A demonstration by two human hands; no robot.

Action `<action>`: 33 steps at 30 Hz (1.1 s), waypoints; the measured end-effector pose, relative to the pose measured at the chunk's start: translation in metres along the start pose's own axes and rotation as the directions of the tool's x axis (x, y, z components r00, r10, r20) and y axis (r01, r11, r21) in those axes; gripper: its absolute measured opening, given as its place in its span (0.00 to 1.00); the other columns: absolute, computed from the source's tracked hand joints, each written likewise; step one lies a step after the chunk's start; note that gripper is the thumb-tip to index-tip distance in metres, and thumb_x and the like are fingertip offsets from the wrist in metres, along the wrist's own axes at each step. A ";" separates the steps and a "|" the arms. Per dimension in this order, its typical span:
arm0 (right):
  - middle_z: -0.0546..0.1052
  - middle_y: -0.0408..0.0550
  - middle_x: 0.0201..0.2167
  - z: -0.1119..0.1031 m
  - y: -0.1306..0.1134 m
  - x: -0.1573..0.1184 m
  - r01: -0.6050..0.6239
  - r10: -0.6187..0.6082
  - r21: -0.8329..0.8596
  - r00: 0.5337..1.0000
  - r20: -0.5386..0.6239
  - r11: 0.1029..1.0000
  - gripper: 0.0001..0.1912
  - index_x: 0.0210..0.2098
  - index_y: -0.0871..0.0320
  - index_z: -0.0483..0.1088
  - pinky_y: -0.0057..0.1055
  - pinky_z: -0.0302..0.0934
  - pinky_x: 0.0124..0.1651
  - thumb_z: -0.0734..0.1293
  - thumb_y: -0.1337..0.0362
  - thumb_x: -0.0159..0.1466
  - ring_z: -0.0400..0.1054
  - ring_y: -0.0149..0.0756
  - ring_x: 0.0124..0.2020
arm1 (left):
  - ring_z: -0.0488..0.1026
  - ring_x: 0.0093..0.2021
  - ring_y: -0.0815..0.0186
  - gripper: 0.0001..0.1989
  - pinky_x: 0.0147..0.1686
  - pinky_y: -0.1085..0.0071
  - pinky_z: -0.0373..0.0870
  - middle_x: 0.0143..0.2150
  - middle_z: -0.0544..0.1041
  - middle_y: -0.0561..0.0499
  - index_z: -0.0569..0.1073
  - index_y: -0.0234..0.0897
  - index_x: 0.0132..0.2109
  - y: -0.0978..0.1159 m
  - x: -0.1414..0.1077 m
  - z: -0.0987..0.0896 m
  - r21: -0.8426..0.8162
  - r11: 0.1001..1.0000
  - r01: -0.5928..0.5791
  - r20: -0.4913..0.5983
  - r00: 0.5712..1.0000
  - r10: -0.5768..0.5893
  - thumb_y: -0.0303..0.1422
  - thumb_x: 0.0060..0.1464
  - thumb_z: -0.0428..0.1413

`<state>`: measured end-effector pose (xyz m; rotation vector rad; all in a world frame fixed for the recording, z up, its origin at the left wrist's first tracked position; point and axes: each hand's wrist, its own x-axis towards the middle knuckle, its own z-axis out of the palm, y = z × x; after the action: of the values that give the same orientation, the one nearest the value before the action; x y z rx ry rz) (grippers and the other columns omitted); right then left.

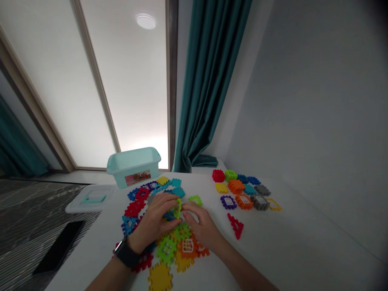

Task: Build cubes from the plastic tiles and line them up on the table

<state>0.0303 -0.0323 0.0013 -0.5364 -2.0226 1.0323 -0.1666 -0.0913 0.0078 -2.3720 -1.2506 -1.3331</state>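
Between the thumb and fingers of my left hand [157, 214] is a lime-green interlocking building piece [178, 209], tilted on edge above the pile. My right hand [200, 224] meets it from the right, fingertips pinched at its edge. Below my hands lie loose notched pieces: a green window piece [166, 250], an orange window piece [188, 246] and a yellow square [160, 277]. Red pieces [134, 208] and light-blue pieces [178, 191] spread around the left hand and behind it. My left hand and wrist cover part of the pile.
On the right are sorted groups: red [218, 175], orange [236, 186], grey [260, 203] and others, with a red triangle [236, 226] in front. A mint bin [138, 165] stands at the back left, beside a clear lid [91, 199]. A black flat device [59, 247] lies left.
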 end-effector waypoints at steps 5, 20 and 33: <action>0.79 0.46 0.36 0.001 -0.001 0.002 -0.115 0.115 0.115 0.993 0.004 0.987 0.08 0.37 0.57 0.74 0.34 0.64 0.48 0.65 0.60 0.65 0.72 0.39 0.40 | 0.74 0.49 0.55 0.23 0.49 0.58 0.72 0.49 0.76 0.42 0.68 0.40 0.56 0.000 -0.002 0.005 -0.019 0.999 0.036 -0.010 0.999 -0.036 0.44 0.59 0.62; 0.74 0.46 0.33 -0.008 0.003 0.005 -0.079 0.081 0.022 0.990 -0.117 0.997 0.10 0.24 0.55 0.64 0.36 0.63 0.46 0.64 0.65 0.62 0.69 0.39 0.40 | 0.72 0.52 0.53 0.27 0.52 0.54 0.70 0.51 0.74 0.42 0.67 0.40 0.60 -0.005 -0.004 0.003 0.110 0.991 0.079 0.072 0.994 -0.087 0.46 0.58 0.61; 0.72 0.45 0.34 -0.011 0.007 0.006 -0.036 0.043 0.062 0.994 -0.105 0.997 0.10 0.27 0.56 0.68 0.34 0.64 0.45 0.66 0.61 0.65 0.69 0.37 0.39 | 0.72 0.51 0.52 0.24 0.51 0.55 0.70 0.51 0.74 0.43 0.71 0.40 0.57 0.002 0.001 -0.002 0.183 0.976 0.119 0.056 0.990 -0.131 0.33 0.52 0.63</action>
<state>0.0354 -0.0196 0.0021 -0.5893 -1.8884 1.0622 -0.1661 -0.0927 0.0098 -2.2648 -1.4934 -1.1266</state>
